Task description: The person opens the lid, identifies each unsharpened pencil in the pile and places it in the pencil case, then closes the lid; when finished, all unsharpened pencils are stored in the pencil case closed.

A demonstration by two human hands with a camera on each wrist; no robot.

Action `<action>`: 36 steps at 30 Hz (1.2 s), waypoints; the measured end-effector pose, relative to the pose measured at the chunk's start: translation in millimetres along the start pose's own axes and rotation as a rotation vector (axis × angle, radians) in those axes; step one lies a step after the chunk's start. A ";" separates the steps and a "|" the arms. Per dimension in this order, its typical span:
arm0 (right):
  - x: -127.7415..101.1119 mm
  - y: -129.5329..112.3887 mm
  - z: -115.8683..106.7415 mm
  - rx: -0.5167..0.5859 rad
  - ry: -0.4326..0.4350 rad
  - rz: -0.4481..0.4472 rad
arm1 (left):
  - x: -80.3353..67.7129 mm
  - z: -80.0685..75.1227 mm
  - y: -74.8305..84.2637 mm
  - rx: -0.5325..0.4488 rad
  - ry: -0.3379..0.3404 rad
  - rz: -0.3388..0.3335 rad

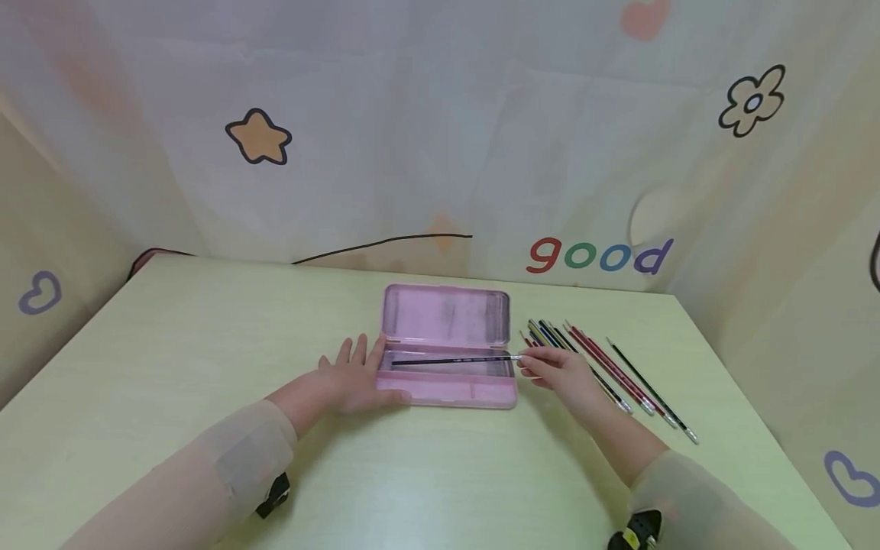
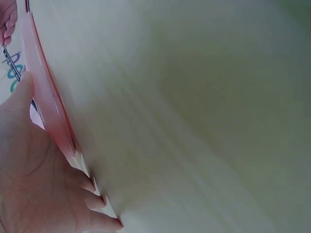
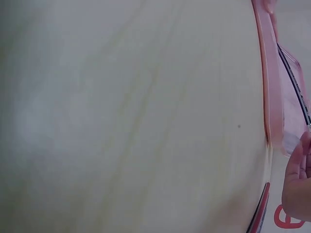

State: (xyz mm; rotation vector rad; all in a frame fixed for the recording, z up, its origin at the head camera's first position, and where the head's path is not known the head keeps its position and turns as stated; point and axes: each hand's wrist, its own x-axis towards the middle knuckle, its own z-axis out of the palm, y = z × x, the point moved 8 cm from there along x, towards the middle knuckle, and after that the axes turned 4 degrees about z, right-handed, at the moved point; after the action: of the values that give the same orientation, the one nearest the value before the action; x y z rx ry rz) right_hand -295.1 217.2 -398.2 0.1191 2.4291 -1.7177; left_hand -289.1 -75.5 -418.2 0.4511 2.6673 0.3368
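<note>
An opened pink pencil case [image 1: 440, 391] lies on the table, its lid tipped back toward the wall. My right hand [image 1: 560, 374] pinches a dark pencil [image 1: 454, 360] by its end at the case's right side, and the pencil stretches level across the case. In the right wrist view the same pencil [image 3: 294, 82] slants over the pink case [image 3: 272, 73]. My left hand [image 1: 354, 382], fingers spread, rests against the case's left edge, with the thumb at its front corner. The left wrist view shows that hand's palm [image 2: 39, 179] beside the pink case wall [image 2: 46, 87].
Several pencils lie loosely to the right of the case, among them red pencils [image 1: 612, 367] and a dark pencil [image 1: 653, 391] set apart at the far right. A printed cloth [image 1: 412, 153] hangs behind the table [image 1: 241, 328] and along its sides.
</note>
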 end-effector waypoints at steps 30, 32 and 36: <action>-10.5 -1.6 2.5 -0.152 -0.031 0.004 | 2.8 3.2 -3.4 0.003 -0.009 -0.013; -14.8 0.9 -7.7 -0.159 -0.009 0.015 | 1.1 2.5 -2.2 0.004 -0.014 -0.010; -24.3 9.3 -36.2 -0.156 0.045 0.052 | -1.5 -1.0 1.1 -0.006 -0.004 -0.001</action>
State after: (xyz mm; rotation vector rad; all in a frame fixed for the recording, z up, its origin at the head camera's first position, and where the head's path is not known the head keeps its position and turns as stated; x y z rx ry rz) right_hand -272.9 255.2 -390.7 0.2019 2.5572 -1.5138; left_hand -287.9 -75.2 -416.4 0.4483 2.6617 0.3437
